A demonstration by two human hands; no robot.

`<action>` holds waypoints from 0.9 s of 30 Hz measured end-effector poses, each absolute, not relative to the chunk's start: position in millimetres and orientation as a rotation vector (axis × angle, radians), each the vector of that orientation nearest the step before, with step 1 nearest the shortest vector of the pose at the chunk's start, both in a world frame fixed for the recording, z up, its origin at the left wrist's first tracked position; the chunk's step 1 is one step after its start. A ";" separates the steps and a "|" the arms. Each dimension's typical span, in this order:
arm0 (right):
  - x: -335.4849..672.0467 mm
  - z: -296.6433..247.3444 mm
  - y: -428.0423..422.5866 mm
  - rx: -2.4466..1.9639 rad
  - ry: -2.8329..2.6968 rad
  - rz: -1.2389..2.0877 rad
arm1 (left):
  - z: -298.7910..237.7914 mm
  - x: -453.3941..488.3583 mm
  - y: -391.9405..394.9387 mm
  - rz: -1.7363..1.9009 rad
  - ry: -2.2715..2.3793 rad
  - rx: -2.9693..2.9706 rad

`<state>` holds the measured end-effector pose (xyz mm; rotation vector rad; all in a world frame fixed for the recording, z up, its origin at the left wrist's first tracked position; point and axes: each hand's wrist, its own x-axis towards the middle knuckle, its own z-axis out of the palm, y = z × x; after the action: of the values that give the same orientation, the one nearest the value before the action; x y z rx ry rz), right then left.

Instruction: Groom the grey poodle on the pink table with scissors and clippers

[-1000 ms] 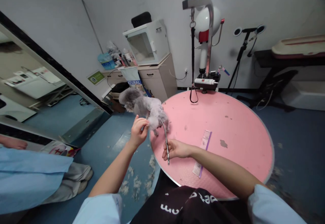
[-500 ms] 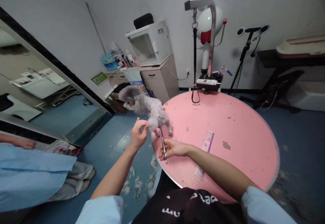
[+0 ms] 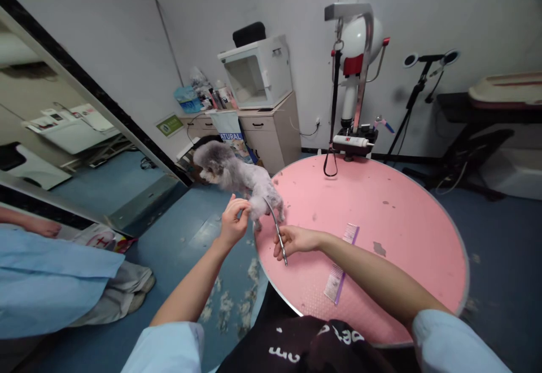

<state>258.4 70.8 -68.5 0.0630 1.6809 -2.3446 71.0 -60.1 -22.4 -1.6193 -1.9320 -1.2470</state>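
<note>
A small grey curly dog [image 3: 237, 174] stands at the left edge of a round pink grooming table [image 3: 393, 209], head turned left over the floor. My left hand [image 3: 232, 222] pinches the fluffy fur at its rear. My right hand [image 3: 296, 240] grips curved metal scissors [image 3: 277, 229], whose blades arc up to the dog's hindquarters. A purple and white comb [image 3: 342, 262] lies flat on the table just right of my right forearm.
A metal grooming arm [image 3: 359, 51] with a black leash loop [image 3: 331, 165] rises at the table's far edge. A white cabinet box [image 3: 258, 71] sits on drawers behind. A large mirror [image 3: 63, 147] leans at left. Fur clippings [image 3: 228, 299] litter the blue floor.
The view has shifted slightly, so everything sits a little more to the right. My right hand has moved the scissors a bit right and up against the dog's rear; my left hand keeps its pinch.
</note>
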 end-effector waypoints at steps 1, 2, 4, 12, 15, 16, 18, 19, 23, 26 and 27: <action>259.0 -68.8 71.3 0.121 1.699 -2.367 | -22.0 71.6 -59.8 -1.242 -1.923 -1.621; 261.5 -69.5 71.4 0.198 1.737 -2.405 | -20.7 72.5 -58.9 -1.226 -1.913 -1.628; 273.8 -72.3 68.9 0.389 1.926 -2.448 | -15.0 76.3 -54.8 -1.147 -1.902 -1.673; 380.6 -102.9 33.9 1.116 2.601 -0.682 | 34.1 118.1 -1.5 -0.577 -1.809 -2.045; 415.8 -114.5 31.3 1.201 2.517 -0.508 | 50.7 136.0 23.4 -0.472 -1.829 -2.109; 425.4 -116.6 32.3 1.256 2.494 -0.480 | 55.5 141.2 31.5 -0.450 -1.841 -2.131; 439.9 -118.2 35.2 1.411 2.437 -0.417 | 64.0 150.0 48.2 -0.403 -1.850 -2.190; 444.7 -118.2 36.6 1.495 2.406 -0.389 | 67.6 153.4 57.1 -0.370 -1.841 -2.229; 451.1 -118.6 39.4 1.717 2.325 -0.448 | 78.5 160.7 94.5 -0.168 -1.737 -2.399; 451.3 -121.9 39.0 1.826 2.321 -0.548 | 85.4 160.7 117.5 0.010 -1.642 -2.530; 450.9 -122.2 38.3 1.844 2.352 -0.600 | 87.7 160.3 123.1 0.062 -1.622 -2.564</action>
<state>450.9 38.3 -122.2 1.8437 2.3521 -0.5996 160.3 123.1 87.7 -2.5635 -1.6215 0.0619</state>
